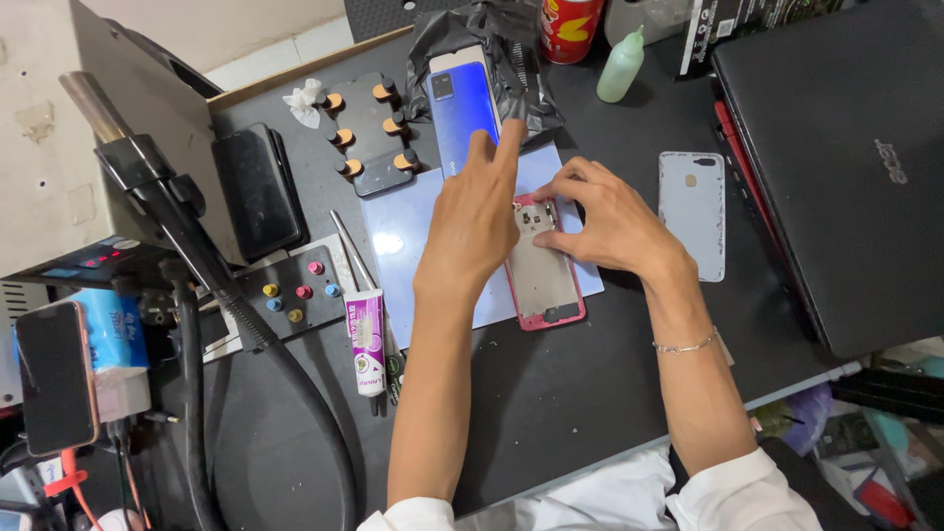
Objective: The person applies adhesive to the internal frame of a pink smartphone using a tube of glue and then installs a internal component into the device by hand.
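Your left hand (472, 221) rests over the upper left part of the pink-framed opened phone body (544, 280), fingers stretched out flat and gripping nothing, the fingertips pointing toward the far edge of the worktop. Your right hand (605, 221) sits at the top right corner of that same phone body, thumb and forefinger pinched together at the frame's upper edge; whether they hold some small part there you cannot tell from this view. The phone body lies on a pale blue rectangular work mat (413, 236) near the middle of the dark worktop (551, 393), at the mat's right edge. Just beyond your left fingertips lies a glossy blue phone back cover (460, 108), resting on crumpled black plastic wrap (472, 29). To the right of your right hand, apart from it, a light grey phone back cover (692, 211) lies flat, near the closed black laptop (846, 147) at the right edge. Near the mat's left corner lies a small white and purple glue tube (367, 339)
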